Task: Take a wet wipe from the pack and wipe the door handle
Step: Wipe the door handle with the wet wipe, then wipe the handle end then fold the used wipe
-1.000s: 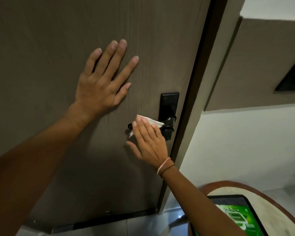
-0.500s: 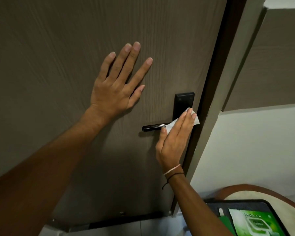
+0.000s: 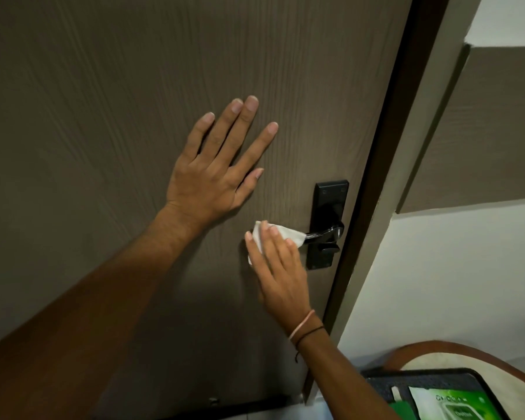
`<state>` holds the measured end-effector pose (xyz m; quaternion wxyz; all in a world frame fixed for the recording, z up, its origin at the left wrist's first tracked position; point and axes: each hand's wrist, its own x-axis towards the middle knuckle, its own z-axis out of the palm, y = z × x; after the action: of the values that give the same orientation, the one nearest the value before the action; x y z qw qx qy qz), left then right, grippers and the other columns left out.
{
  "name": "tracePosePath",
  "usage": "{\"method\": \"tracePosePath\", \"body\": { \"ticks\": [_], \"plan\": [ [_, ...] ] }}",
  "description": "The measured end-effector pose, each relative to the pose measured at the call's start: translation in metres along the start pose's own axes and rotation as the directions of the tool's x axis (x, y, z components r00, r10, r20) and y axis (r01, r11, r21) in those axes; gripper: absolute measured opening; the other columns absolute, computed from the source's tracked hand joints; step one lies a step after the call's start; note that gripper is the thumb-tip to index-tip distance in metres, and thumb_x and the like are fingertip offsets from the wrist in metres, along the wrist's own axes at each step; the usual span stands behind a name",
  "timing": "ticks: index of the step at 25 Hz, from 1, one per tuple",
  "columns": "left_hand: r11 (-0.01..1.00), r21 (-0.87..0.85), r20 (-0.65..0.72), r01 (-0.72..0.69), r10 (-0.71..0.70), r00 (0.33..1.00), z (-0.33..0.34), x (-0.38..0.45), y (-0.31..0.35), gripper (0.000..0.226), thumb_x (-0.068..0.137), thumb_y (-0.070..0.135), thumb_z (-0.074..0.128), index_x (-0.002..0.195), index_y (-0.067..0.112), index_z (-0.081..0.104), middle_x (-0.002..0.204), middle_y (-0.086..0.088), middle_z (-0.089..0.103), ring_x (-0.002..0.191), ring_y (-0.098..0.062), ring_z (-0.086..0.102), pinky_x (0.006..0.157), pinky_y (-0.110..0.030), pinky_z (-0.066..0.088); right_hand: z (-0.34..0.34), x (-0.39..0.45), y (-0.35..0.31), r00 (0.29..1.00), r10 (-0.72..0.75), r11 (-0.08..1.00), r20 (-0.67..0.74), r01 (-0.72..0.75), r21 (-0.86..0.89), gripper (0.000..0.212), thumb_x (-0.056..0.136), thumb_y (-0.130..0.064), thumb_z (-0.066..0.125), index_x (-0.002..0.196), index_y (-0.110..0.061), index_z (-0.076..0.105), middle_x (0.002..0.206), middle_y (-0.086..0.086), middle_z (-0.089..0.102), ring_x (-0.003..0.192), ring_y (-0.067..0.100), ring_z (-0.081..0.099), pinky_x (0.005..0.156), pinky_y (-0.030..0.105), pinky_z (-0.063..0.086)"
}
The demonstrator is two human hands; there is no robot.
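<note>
My right hand (image 3: 278, 269) has its fingers (image 3: 273, 237) held straight and close together, pressing the wet wipe (image 3: 288, 233) flat over the free end of the door handle (image 3: 325, 233). The wipe is bunched white, showing above and left of my fingertips; I cannot tell how much of it wraps behind the lever. The bare part of the lever runs right to the black lock plate (image 3: 329, 207), close to the door's edge. Two thin bands (image 3: 305, 328) sit on my right wrist.

My left hand (image 3: 215, 174) lies flat on the door (image 3: 103, 116), fingers spread apart, empty, up and left of the handle and clear of it.

Bottom right: the green wipe pack (image 3: 455, 409) lies on a dark tray (image 3: 376, 381), on a round table (image 3: 431, 348) with a brown rim.
</note>
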<state>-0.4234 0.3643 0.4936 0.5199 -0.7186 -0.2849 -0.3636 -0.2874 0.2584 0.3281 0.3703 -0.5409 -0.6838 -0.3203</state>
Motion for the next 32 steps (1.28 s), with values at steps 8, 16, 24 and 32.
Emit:
{"method": "tracePosePath", "body": {
  "ticks": [8,16,24,32],
  "plan": [
    [0.999,-0.047,-0.003,-0.008,0.008,1.0,-0.004,0.003,0.0,0.063,0.11,0.047,0.039,0.167,0.022,0.027,0.166,-0.019,0.038,0.154,-0.033,0.031,0.126,-0.049,0.021,-0.016,0.013,0.007,0.622,0.773,0.58,-0.126,-0.611,0.538,0.048,0.111,-0.027,0.031,0.158,-0.013,0.03,0.17,0.02,0.016,0.159,0.031,0.015,0.13,0.035,0.021],
    [0.992,-0.12,0.127,0.051,-0.036,0.991,-0.03,0.011,0.01,0.057,0.112,0.037,0.042,0.165,0.018,0.035,0.166,-0.021,0.038,0.153,-0.036,0.037,0.123,-0.056,0.034,-0.065,0.012,-0.102,0.691,0.65,0.248,0.317,-0.587,0.771,0.046,0.108,-0.011,0.036,0.153,-0.013,0.041,0.164,0.004,0.037,0.155,0.017,0.031,0.126,0.038,0.032],
    [-0.137,-0.522,0.812,0.842,-0.383,0.441,-0.138,-0.02,0.076,0.035,0.105,0.044,0.06,0.124,0.016,0.067,0.111,0.001,0.071,0.088,-0.001,0.07,0.084,-0.028,0.064,-0.183,0.016,0.007,0.247,0.449,-0.71,0.858,-0.485,0.511,0.044,0.105,-0.038,0.051,0.133,-0.006,0.065,0.125,0.015,0.075,0.111,0.028,0.074,0.083,0.034,0.066],
    [-0.595,-0.004,0.995,0.804,0.076,0.061,-0.172,-0.001,0.266,0.014,0.096,0.007,0.075,0.108,-0.001,0.075,0.094,-0.011,0.082,0.081,-0.017,0.079,0.065,-0.02,0.066,-0.23,-0.069,0.174,0.247,0.534,-0.236,0.808,-0.874,0.424,0.021,0.097,-0.008,0.065,0.115,-0.001,0.073,0.106,0.019,0.078,0.089,0.025,0.073,0.079,0.034,0.062]
  ]
}}
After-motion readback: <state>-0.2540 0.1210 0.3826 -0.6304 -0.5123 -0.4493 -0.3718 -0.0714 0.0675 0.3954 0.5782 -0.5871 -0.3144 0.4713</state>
